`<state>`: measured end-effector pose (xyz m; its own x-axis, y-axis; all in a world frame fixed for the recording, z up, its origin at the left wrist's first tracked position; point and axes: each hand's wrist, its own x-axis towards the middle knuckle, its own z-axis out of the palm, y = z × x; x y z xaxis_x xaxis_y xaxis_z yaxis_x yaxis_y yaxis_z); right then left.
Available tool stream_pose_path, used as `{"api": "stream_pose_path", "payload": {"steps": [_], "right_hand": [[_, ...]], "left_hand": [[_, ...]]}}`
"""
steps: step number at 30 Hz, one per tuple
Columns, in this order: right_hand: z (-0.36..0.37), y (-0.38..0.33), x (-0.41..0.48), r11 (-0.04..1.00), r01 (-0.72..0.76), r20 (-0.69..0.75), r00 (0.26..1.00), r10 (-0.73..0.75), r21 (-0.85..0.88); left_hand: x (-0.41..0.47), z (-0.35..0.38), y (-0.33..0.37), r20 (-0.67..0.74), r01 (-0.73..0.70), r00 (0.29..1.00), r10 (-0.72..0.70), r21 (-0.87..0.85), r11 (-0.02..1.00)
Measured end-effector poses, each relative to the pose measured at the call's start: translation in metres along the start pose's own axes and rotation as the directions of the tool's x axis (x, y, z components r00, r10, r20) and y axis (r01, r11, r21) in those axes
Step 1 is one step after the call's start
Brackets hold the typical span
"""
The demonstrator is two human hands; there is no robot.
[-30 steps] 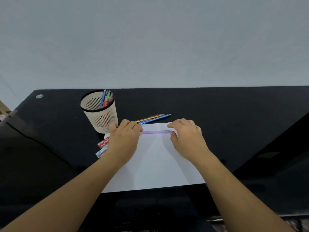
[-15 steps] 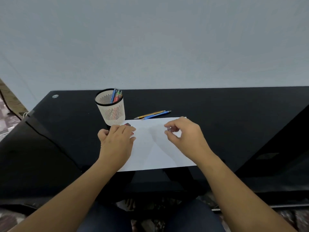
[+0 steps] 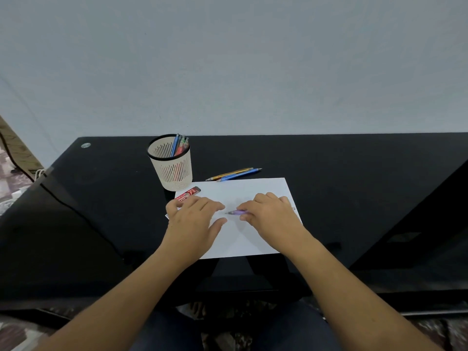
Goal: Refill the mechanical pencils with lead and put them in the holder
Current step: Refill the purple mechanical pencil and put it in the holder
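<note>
A purple mechanical pencil point(image 3: 236, 212) lies across a white sheet of paper point(image 3: 253, 191), tip pointing left, and my right hand point(image 3: 272, 215) pinches its barrel. My left hand point(image 3: 196, 219) hovers just left of the tip with fingers loosely spread, holding nothing I can see. A red lead case point(image 3: 188, 194) lies at the sheet's far left corner, partly behind my left hand. The cream slotted holder point(image 3: 172, 164) stands beyond it with several pencils inside. A yellow pencil point(image 3: 229, 173) and a blue pencil point(image 3: 240, 174) lie side by side behind the sheet.
The black glass table point(image 3: 329, 173) runs to a pale wall at the back. Its left edge drops off near a cable point(image 3: 15, 158) on the floor. My knees show under the near edge.
The view pulled back from the table. My left hand let go of the purple pencil's left end and opened; my right hand now holds the pencil alone near its tip.
</note>
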<state>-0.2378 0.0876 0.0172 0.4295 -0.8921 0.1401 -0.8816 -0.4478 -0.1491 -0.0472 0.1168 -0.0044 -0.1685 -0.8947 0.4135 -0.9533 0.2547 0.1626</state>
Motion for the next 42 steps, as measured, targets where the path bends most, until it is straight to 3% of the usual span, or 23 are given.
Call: {"api": "stream_pose_path", "payload": {"steps": [5, 15, 22, 29, 36, 42], "right_hand": [[0.004, -0.004, 0.008, 0.996, 0.028, 0.071, 0.997, -0.034, 0.086], [0.002, 0.009, -0.001, 0.996, -0.031, 0.023, 0.999, 0.029, 0.082], [0.002, -0.005, 0.003, 0.995, 0.013, 0.036, 0.999, -0.016, 0.098], [-0.001, 0.009, -0.006, 0.981, -0.063, 0.005, 0.998, 0.063, 0.183], [-0.001, 0.017, -0.011, 0.963, -0.116, -0.024, 0.992, 0.125, 0.243], [-0.005, 0.023, -0.009, 0.966, -0.189, 0.086, 0.981, 0.176, 0.177]], "left_hand": [[0.003, -0.001, 0.003, -0.049, -0.072, 0.996, 0.071, -0.017, 0.997], [0.004, -0.004, -0.017, -0.053, 0.074, 0.996, -0.072, 0.039, 0.996], [0.010, 0.000, 0.007, -0.041, -0.068, 0.996, 0.073, 0.109, 0.992], [0.008, 0.001, -0.002, -0.099, 0.008, 0.995, -0.006, 0.020, 1.000], [0.005, -0.004, -0.008, -0.081, 0.072, 0.994, -0.068, 0.047, 0.996], [0.006, -0.008, -0.008, -0.004, 0.127, 0.992, -0.127, 0.082, 0.989]]}}
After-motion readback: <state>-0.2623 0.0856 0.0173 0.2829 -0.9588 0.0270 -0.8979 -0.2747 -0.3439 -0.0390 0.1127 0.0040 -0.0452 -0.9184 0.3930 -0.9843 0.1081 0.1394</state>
